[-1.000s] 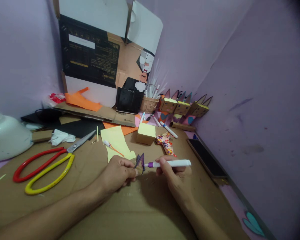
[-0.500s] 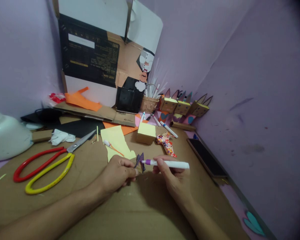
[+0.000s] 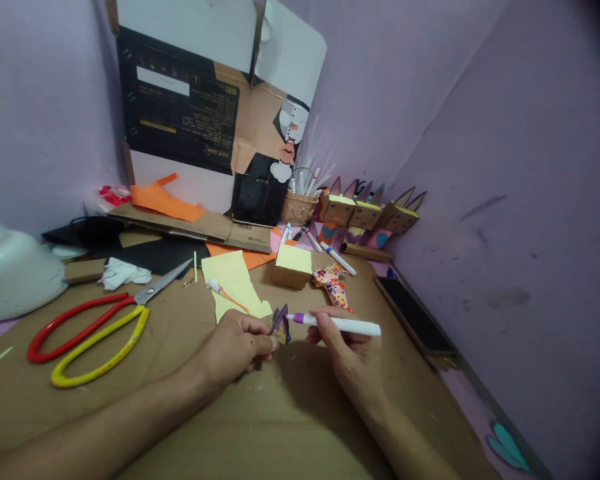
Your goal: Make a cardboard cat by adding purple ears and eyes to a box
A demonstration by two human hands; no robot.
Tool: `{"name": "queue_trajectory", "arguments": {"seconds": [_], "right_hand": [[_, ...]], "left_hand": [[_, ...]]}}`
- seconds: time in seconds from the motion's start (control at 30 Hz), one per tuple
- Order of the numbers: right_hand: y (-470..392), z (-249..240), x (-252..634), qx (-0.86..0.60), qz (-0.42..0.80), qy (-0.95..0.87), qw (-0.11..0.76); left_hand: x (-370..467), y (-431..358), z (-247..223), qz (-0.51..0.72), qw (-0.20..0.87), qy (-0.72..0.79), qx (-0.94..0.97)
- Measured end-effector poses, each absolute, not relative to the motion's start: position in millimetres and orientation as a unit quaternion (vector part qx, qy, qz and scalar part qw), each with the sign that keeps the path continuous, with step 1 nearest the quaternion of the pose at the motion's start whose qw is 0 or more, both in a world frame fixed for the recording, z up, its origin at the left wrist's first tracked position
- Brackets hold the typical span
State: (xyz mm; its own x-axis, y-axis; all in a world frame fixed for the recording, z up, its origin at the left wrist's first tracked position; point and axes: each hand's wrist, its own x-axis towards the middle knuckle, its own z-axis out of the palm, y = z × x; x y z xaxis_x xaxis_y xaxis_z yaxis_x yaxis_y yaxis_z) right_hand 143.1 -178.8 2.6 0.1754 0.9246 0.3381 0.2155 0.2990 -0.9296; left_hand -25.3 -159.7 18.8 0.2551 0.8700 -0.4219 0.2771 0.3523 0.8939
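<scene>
Between its thumb and fingers my left hand (image 3: 243, 340) pinches small cardboard ear-shaped pieces (image 3: 281, 327), pointed at the top, with dark edges and purple colouring. My right hand (image 3: 347, 347) grips a white marker (image 3: 353, 326) with a purple collar, held like a pen. The marker's tip is at the upper part of the pieces. Just beyond the hands sits a small cardboard box (image 3: 293, 272) with a pale yellow top. A flower-patterned cutout (image 3: 334, 288) lies to its right, and a pale yellow sheet (image 3: 230, 280) to its left.
Large scissors (image 3: 147, 293) with red and yellow handles lie at the left, near a white rounded pot (image 3: 15, 280). Behind are a basket of markers (image 3: 299, 208), cardboard figures with pointed ears (image 3: 365, 213) and a standing carton (image 3: 180, 100). A dark phone-like slab (image 3: 414, 313) lies right.
The marker in my right hand has shifted slightly up and to the right, its tip moving higher along the ear-shaped pieces. My left hand stays in place.
</scene>
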Motion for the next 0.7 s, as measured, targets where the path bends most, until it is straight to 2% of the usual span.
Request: {"name": "queue_trajectory", "arguments": {"seconds": [0.2, 0.43, 0.7], "right_hand": [[-182.2, 1.6, 145.1, -0.502, 0.321, -0.598, 0.536], [-177.6, 2.8, 144.2, -0.503, 0.297, -0.564, 0.584], [-182.2, 1.2, 146.4, -0.505, 0.313, -0.609, 0.525]], "left_hand": [[-26.0, -159.8, 18.2, 0.247, 0.601, 0.552, 0.522], [-24.8, -160.1, 20.2, 0.244, 0.600, 0.562, 0.514], [-25.7, -159.4, 17.8, 0.245, 0.608, 0.554, 0.513]]}}
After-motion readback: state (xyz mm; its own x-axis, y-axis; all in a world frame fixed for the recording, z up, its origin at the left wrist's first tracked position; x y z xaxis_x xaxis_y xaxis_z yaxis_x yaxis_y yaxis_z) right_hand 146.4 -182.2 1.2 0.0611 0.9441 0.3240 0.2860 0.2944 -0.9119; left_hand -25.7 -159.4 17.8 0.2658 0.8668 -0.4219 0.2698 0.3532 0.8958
